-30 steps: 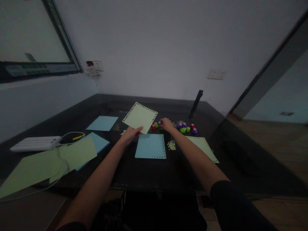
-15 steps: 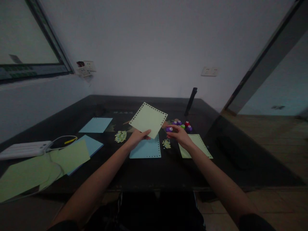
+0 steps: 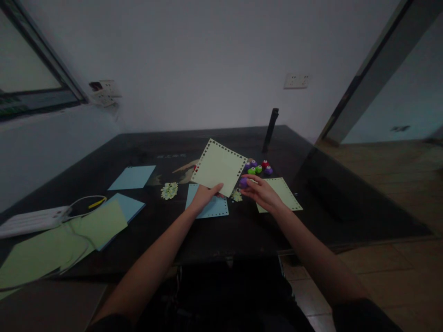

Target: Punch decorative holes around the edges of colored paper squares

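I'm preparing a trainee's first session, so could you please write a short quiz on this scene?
1. Which hand holds the pale yellow sheet with holes near its edges?
2. True or false: the small object in the right hand is red.
3. Toward which side of the table, as the person sees it, does the white device lie? A) left B) middle C) right

Key: 1. The left hand; 2. False, it is purple; 3. A.
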The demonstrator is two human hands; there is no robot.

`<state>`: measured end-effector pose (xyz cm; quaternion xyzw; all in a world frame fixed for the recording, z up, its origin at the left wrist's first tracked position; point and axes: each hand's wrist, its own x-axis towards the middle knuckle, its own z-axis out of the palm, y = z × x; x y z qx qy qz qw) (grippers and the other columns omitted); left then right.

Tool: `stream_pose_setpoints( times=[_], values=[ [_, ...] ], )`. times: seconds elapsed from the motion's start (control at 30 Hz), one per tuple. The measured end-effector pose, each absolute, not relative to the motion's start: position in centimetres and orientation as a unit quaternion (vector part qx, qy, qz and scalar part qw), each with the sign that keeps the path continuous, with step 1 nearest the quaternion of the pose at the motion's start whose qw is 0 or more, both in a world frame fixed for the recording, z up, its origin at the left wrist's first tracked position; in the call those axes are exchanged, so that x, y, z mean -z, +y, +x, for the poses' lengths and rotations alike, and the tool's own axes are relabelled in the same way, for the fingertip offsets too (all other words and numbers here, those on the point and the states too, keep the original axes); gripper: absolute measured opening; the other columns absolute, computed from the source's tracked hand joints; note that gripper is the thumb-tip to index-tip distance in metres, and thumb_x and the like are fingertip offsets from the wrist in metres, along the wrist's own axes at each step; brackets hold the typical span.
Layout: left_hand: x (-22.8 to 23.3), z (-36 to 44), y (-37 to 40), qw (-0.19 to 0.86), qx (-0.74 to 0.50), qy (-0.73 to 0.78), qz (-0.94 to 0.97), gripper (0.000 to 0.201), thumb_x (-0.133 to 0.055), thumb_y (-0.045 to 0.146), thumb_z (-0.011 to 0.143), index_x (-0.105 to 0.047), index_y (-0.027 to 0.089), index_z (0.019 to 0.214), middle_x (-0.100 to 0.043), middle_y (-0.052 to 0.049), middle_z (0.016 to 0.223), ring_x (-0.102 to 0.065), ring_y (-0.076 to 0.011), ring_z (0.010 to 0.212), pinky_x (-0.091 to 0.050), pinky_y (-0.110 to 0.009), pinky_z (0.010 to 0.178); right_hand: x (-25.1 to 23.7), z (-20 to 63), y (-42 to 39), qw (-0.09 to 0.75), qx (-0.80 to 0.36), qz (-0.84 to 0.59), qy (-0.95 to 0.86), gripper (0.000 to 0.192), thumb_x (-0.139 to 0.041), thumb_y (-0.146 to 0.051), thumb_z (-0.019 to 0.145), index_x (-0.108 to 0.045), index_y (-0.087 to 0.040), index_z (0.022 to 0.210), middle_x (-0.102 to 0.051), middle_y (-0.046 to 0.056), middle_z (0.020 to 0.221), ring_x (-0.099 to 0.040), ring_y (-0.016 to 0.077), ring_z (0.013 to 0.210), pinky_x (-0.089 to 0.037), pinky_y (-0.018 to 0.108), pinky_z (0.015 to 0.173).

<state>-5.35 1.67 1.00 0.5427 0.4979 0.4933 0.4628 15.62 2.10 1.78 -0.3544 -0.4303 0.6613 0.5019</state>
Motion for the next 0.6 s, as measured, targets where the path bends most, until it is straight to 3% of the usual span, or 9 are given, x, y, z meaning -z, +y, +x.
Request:
stream_pose_setpoints(
  times=[0.17,0.33,0.6],
  values=[
    [-1.44,-5.56,1.59,0.462,-0.48,0.5,0.553,0.022,-0.068,0.031,0.071,-0.063,0.014,0.081,-0.066,-0.007,0.064,-0.059,-0.0185,0.053,-0.048,-0.031,0.058,-0.97,15.69,2.71,0.519,-0.649,-0.382,-0.405,0.031,-0.078,-0.027,0.062,-0.062,-0.02,0.087,-0.067,0.003,0.082,-0.065,0.0152,0.069,-0.056,0.035,0.076],
    [-1.59,-5.37,1.55,0.457,-0.472,0.501,0.563,0.018,-0.066,0.028,0.072,-0.063,0.013,0.081,-0.064,-0.006,0.06,-0.058,-0.0182,0.052,-0.046,-0.03,0.056,-1.05,15.55,2.43,0.512,-0.662,-0.356,-0.416,0.036,-0.078,-0.018,0.059,-0.062,-0.022,0.091,-0.066,0.001,0.086,-0.066,0.0155,0.077,-0.054,0.035,0.083],
    [-1.62,-5.47,1.53,0.457,-0.471,0.504,0.561,0.018,-0.067,0.028,0.072,-0.063,0.012,0.081,-0.063,-0.006,0.058,-0.057,-0.018,0.052,-0.045,-0.03,0.056,-1.07,15.45,2.37,0.52,-0.663,-0.359,-0.401,0.026,-0.073,-0.029,0.069,-0.063,-0.021,0.091,-0.067,0.001,0.077,-0.065,0.0139,0.067,-0.054,0.038,0.084]
  ],
)
